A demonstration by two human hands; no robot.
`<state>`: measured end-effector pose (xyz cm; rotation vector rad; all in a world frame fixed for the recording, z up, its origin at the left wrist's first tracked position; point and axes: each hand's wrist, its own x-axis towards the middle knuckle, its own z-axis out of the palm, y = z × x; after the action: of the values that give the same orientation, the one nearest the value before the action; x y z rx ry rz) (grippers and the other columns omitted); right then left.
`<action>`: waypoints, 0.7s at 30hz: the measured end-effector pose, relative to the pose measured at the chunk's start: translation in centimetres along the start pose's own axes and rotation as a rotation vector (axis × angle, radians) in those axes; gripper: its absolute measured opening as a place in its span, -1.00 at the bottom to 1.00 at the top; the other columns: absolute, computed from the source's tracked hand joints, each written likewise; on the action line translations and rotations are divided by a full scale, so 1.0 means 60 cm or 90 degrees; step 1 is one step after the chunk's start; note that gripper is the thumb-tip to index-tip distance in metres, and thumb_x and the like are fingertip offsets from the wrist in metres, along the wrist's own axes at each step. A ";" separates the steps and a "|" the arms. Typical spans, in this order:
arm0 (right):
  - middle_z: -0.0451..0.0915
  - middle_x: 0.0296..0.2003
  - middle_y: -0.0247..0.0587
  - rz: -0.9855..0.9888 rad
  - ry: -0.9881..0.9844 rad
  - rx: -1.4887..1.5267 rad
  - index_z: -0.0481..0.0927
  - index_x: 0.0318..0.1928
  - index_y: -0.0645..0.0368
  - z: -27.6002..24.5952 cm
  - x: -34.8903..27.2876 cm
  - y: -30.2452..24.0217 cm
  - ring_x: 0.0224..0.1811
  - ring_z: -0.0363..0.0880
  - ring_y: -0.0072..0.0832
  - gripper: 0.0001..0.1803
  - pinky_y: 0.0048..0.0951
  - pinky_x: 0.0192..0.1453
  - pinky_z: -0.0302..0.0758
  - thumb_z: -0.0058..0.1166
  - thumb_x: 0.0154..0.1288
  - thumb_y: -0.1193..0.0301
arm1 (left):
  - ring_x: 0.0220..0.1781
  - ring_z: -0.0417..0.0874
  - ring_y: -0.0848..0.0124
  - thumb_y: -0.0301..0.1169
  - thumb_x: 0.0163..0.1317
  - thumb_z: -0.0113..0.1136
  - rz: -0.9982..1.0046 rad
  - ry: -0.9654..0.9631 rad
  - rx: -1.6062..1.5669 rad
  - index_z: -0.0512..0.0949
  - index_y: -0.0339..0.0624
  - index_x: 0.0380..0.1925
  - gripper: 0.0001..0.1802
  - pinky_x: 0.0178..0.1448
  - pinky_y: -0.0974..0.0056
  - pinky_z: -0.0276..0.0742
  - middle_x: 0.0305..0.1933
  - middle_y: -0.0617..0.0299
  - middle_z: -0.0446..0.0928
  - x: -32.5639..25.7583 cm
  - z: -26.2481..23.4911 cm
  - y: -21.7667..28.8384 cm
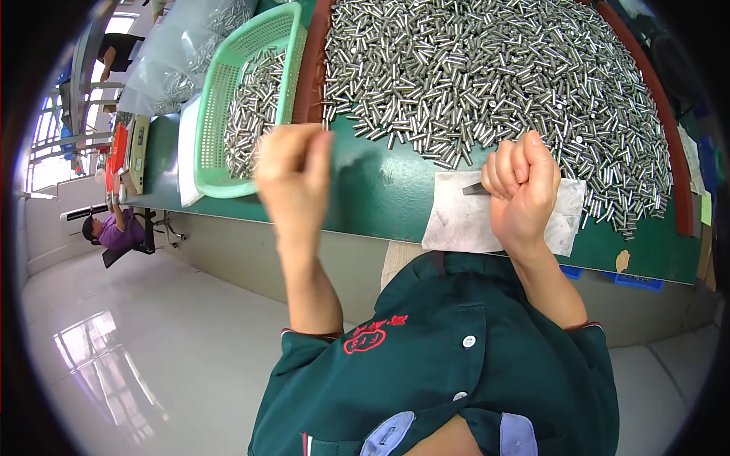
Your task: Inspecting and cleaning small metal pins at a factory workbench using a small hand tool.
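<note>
My left hand (293, 171), smeared by motion, hangs over the right rim of a green plastic basket (293, 57). Its fingers point toward the basket, and whether they hold anything does not show. Short shiny metal pins (255, 106) partly fill the basket. My right hand (521, 186) is closed in a fist above a smudged white cloth (460, 220). From the fist's left side sticks a flat dark grey strip (474, 188), its other end hidden by the fingers. Just beyond lies a wide heap of the same metal pins (471, 76).
Dark red rails (308, 80) border the heap on the green table (372, 182). At the left are clear bags of pins (179, 64), a scale (137, 156) and an orange-red object (118, 156). A seated person in purple (125, 232) is farther left. Blue bins (637, 282) sit under the table edge.
</note>
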<state>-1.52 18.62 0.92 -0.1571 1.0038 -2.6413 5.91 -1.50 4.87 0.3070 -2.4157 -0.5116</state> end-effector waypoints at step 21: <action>0.04 -0.81 -0.42 0.019 0.030 0.003 0.06 -0.70 0.09 0.013 -0.004 -0.006 -0.78 -0.13 -0.68 -0.61 -0.60 -0.70 -0.11 -0.39 0.32 0.35 | -0.48 0.39 0.58 -0.61 -0.03 0.09 -0.226 -0.155 -0.449 0.50 -0.32 -0.46 -0.91 -0.38 0.49 0.33 -0.50 0.29 0.43 -0.051 0.068 0.023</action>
<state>-1.21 18.48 1.77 -0.0790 1.0067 -2.6323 5.56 1.94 0.88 0.3732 -2.2274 -1.5806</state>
